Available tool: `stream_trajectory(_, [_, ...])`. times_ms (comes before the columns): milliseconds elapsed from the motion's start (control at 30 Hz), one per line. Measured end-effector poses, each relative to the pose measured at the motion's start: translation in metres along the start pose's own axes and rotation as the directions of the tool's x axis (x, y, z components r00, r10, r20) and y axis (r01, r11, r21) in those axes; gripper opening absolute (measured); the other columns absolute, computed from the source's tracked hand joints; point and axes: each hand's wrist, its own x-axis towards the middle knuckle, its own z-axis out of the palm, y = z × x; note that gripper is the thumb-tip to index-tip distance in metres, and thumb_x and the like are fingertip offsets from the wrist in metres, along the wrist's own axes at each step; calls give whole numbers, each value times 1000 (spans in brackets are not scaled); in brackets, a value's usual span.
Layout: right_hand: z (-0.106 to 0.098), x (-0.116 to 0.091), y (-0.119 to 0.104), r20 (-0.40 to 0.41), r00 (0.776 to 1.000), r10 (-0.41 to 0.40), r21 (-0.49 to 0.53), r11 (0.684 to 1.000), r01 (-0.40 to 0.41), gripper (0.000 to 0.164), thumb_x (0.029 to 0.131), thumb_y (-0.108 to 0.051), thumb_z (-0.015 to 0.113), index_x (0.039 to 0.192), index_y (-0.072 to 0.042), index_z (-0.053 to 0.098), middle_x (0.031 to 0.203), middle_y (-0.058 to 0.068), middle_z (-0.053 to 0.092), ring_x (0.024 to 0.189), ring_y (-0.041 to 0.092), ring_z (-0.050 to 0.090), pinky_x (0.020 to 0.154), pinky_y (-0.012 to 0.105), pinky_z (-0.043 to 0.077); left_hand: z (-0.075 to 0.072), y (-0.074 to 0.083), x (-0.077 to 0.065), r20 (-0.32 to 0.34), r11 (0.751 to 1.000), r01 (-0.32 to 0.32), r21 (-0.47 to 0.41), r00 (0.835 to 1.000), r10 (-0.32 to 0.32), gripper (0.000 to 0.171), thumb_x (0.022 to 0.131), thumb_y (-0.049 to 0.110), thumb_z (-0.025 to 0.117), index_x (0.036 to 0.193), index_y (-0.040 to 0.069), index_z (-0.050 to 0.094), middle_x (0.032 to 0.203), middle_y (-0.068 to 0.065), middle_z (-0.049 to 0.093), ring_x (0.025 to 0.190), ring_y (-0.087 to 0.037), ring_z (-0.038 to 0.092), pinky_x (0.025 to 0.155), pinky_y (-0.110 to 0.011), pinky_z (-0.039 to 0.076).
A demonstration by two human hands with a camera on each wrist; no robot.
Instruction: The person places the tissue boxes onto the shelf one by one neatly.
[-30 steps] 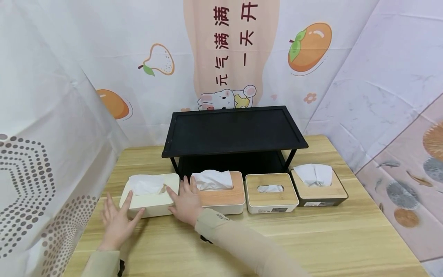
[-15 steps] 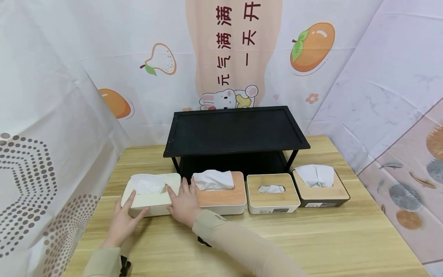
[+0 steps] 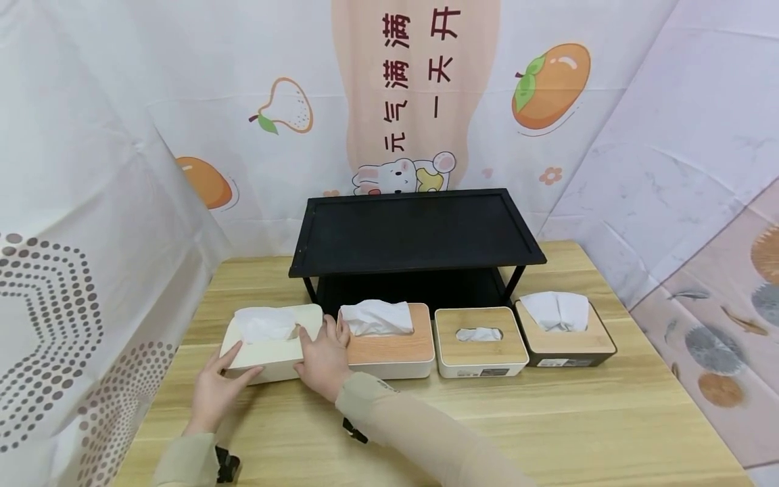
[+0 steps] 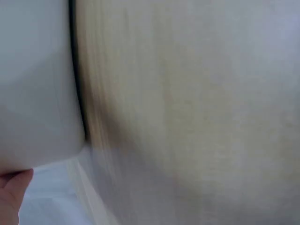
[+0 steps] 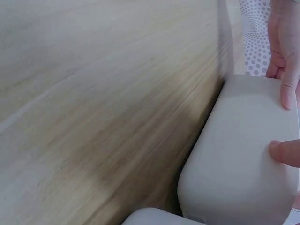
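A cream tissue box (image 3: 274, 351) with white tissue (image 3: 262, 323) showing in its slot stands at the left end of a row on the wooden table. My left hand (image 3: 214, 390) grips its left end, thumb along the front wall. At the right end my right hand (image 3: 325, 357) holds it, with fingers in the narrow space beside the neighbouring box. In the right wrist view a right fingertip (image 5: 284, 153) and the left thumb (image 5: 288, 95) press on the box's smooth front wall. The left wrist view shows the box's end (image 4: 37, 93) close over the wood.
Right of it stand a white tissue box with a reddish wood lid (image 3: 389, 349), a smaller one with a bamboo lid (image 3: 477, 352) and a dark one (image 3: 566, 338). Behind the row is a black two-level shelf (image 3: 420, 230). Printed cloth (image 3: 280, 169) hangs around the table.
My left hand has come in from the left and closed onto the box's left end. The cream box has edged slightly right. My right hand has stayed at its right end.
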Motion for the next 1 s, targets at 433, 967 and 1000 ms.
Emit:
stream_trajectory(433, [-17,0,5,-278,961,-5,159,986,52,58,67,-50,81,119,-29,66,134,11,54,132,36,38,99,59,27,-6,8,-11,-242,993,1,-114,970,-29,58,71,12,84,124,4,62,137,-27,47,133,-40,38,82,4,32])
stream_trajectory(967, [-38,-2,29,-420,904,-78,458,842,286,52,71,-26,84,117,-10,66,141,27,43,128,35,47,97,43,47,-14,40,-13,-394,979,-192,-67,907,151,55,63,4,86,115,3,68,121,-1,63,129,-40,44,90,-1,35])
stream_trajectory(1000, [-38,-2,31,-443,894,-73,470,830,301,51,71,-25,84,116,-9,66,140,28,43,128,36,48,98,40,47,-14,42,-12,-403,975,-214,-55,898,175,55,62,3,86,114,3,68,118,9,62,128,-42,44,91,-2,34])
